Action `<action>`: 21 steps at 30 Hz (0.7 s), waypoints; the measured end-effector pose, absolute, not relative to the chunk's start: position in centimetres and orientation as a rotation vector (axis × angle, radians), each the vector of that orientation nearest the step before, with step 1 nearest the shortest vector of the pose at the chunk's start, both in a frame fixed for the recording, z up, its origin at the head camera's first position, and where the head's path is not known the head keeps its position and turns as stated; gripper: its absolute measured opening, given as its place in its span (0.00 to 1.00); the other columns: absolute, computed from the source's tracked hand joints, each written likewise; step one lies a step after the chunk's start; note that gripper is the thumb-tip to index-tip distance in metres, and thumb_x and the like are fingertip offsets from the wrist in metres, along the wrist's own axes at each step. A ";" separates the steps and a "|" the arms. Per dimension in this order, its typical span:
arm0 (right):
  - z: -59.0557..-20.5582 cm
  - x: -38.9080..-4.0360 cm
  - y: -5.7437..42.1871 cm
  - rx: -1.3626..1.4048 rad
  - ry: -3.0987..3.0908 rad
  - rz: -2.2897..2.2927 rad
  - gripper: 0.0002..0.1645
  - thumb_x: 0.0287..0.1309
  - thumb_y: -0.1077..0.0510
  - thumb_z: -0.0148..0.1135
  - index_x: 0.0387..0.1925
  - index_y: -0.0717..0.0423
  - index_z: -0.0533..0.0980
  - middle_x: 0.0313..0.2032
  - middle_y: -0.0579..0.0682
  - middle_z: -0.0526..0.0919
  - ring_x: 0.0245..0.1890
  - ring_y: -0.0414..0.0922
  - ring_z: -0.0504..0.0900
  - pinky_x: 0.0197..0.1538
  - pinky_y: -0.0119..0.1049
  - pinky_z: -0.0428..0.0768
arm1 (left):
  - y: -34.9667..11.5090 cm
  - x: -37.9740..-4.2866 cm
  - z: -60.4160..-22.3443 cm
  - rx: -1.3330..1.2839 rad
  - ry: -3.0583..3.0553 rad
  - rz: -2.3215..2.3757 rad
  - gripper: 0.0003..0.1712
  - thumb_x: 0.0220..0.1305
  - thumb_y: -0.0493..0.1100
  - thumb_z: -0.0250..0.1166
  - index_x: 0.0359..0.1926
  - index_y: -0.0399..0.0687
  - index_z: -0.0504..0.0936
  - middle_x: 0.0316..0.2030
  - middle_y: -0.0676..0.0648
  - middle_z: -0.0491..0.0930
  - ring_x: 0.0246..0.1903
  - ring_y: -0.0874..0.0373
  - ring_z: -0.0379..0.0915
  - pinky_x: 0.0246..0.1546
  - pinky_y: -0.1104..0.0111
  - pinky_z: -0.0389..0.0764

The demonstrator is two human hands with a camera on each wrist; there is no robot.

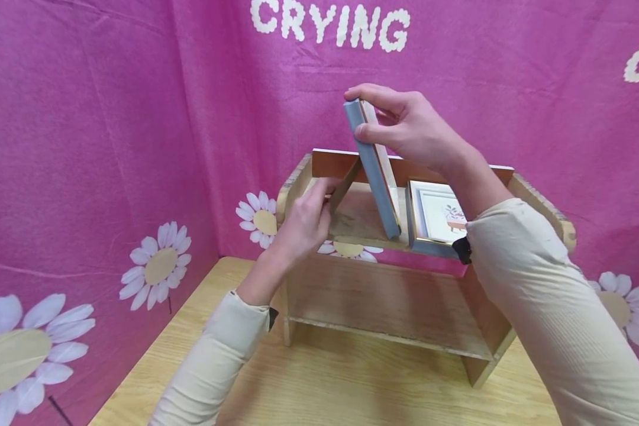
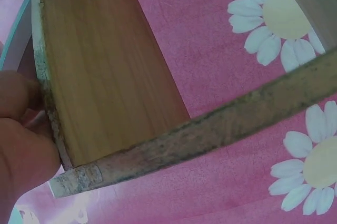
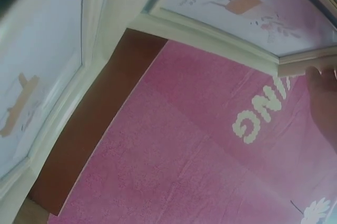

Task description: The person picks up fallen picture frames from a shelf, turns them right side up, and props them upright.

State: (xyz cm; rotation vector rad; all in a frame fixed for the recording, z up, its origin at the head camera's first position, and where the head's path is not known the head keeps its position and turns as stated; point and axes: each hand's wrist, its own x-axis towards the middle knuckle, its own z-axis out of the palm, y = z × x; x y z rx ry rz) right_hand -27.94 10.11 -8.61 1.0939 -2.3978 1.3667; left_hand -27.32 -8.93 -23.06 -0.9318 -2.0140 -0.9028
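Note:
A picture frame (image 1: 377, 171) with a light blue edge stands tilted on the upper board of a small wooden shelf (image 1: 383, 296). My right hand (image 1: 412, 124) grips its top corner, thumb on the blue edge and fingers over the top. Behind the frame, my left hand (image 1: 300, 222) pinches the dark stand flap (image 1: 346, 186) that angles out from its back. A second picture frame (image 1: 436, 207), with a potted plant drawing, leans on the same board to the right. In the right wrist view, the held frame's front (image 3: 247, 6) shows a similar drawing.
The shelf has a reddish-brown back rail (image 1: 332, 163) and raised side panels (image 1: 543, 207). Below is a lower board. It all stands on a light wooden table (image 1: 309, 384). Pink cloth (image 1: 218, 89) with daisies and white letters hangs behind and at left.

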 end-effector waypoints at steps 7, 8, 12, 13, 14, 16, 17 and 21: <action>-9.0 -28.3 9.2 1.074 -2.313 1.397 0.27 0.60 0.65 0.62 0.61 0.49 0.76 0.61 0.45 0.73 0.53 0.45 0.75 0.50 0.32 0.76 | -8.8 -27.3 -22.8 -0.822 -2.104 -0.932 0.17 0.65 0.22 0.50 0.54 0.34 0.69 0.47 0.36 0.80 0.49 0.46 0.80 0.53 0.61 0.82; -9.0 -28.2 9.2 1.064 -2.309 1.380 0.27 0.59 0.65 0.62 0.61 0.50 0.76 0.62 0.45 0.73 0.54 0.44 0.75 0.54 0.32 0.75 | -8.8 -27.3 -22.7 -0.806 -2.119 -0.940 0.18 0.65 0.22 0.50 0.54 0.34 0.68 0.47 0.36 0.81 0.49 0.46 0.81 0.53 0.61 0.82; -8.8 -28.2 8.8 1.040 -2.301 1.320 0.27 0.58 0.64 0.64 0.60 0.50 0.78 0.63 0.44 0.75 0.55 0.42 0.73 0.63 0.34 0.70 | -8.7 -27.5 -22.4 -0.753 -2.163 -0.976 0.20 0.64 0.22 0.51 0.55 0.36 0.68 0.47 0.35 0.82 0.48 0.46 0.81 0.53 0.59 0.82; -8.8 -28.1 8.8 1.032 -2.304 1.303 0.27 0.57 0.63 0.64 0.60 0.50 0.78 0.63 0.44 0.75 0.55 0.42 0.72 0.65 0.35 0.69 | -8.6 -27.5 -22.4 -0.741 -2.170 -0.986 0.20 0.64 0.22 0.51 0.55 0.36 0.68 0.47 0.35 0.82 0.48 0.46 0.81 0.53 0.59 0.82; -8.8 -28.1 8.7 1.023 -2.310 1.289 0.27 0.57 0.62 0.65 0.60 0.49 0.78 0.63 0.44 0.75 0.55 0.41 0.72 0.65 0.36 0.69 | -8.6 -27.5 -22.3 -0.729 -2.178 -0.999 0.20 0.64 0.22 0.51 0.55 0.37 0.68 0.47 0.35 0.83 0.48 0.47 0.81 0.52 0.59 0.82; -8.7 -28.1 8.7 1.005 -2.321 1.272 0.28 0.56 0.61 0.65 0.60 0.48 0.78 0.63 0.43 0.75 0.55 0.42 0.72 0.63 0.39 0.69 | -8.6 -27.6 -22.2 -0.708 -2.193 -1.028 0.21 0.63 0.21 0.50 0.56 0.38 0.68 0.46 0.35 0.83 0.47 0.47 0.81 0.52 0.58 0.82; -8.7 -28.1 8.7 0.997 -2.326 1.262 0.28 0.56 0.61 0.66 0.61 0.48 0.78 0.63 0.43 0.75 0.55 0.42 0.72 0.61 0.40 0.70 | -8.6 -27.6 -22.2 -0.697 -2.202 -1.045 0.21 0.63 0.21 0.50 0.56 0.38 0.68 0.45 0.35 0.83 0.47 0.47 0.82 0.52 0.58 0.82; -8.6 -28.1 8.6 0.982 -2.331 1.238 0.28 0.56 0.59 0.67 0.61 0.48 0.78 0.64 0.43 0.75 0.55 0.42 0.73 0.60 0.38 0.71 | -8.5 -27.6 -22.0 -0.649 -2.235 -1.087 0.21 0.64 0.22 0.50 0.56 0.40 0.68 0.44 0.35 0.83 0.46 0.47 0.81 0.50 0.57 0.82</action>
